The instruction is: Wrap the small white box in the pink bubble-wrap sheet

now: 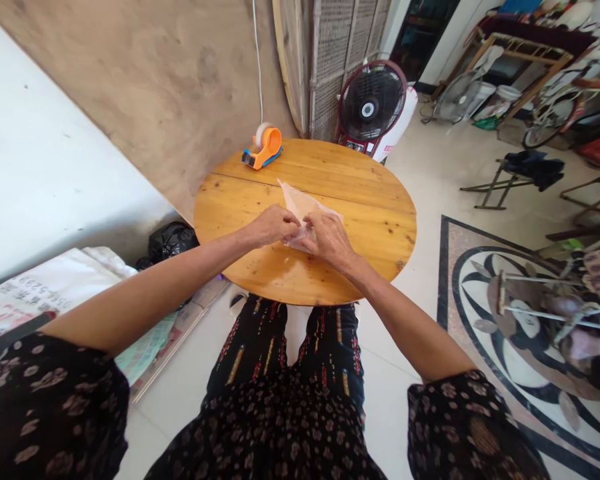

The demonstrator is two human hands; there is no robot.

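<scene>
A thin, translucent pinkish-white sheet (300, 201), perhaps plastic film or a bag, lies crumpled over the middle of the round wooden table (250, 267). Its far left corner tapers to a point. My left hand (276, 225) pinches the sheet's near left part, fingers curled. Close beside it, my right hand (327, 237) is closed on the near right part, thumb and fingertips together. The two hands almost meet, and they cover some of the sheet between them. At the table's far left edge stands an orange and blue tape dispenser (267, 143) with a roll of tape.
Behind the table stands a dark red electric fan (373, 100). A brown board (180, 80) leans at the back left. Black bags (173, 241) and white printed sacks (55, 287) lie left. To the right are a folding stool (510, 175) and a bicycle (555, 120).
</scene>
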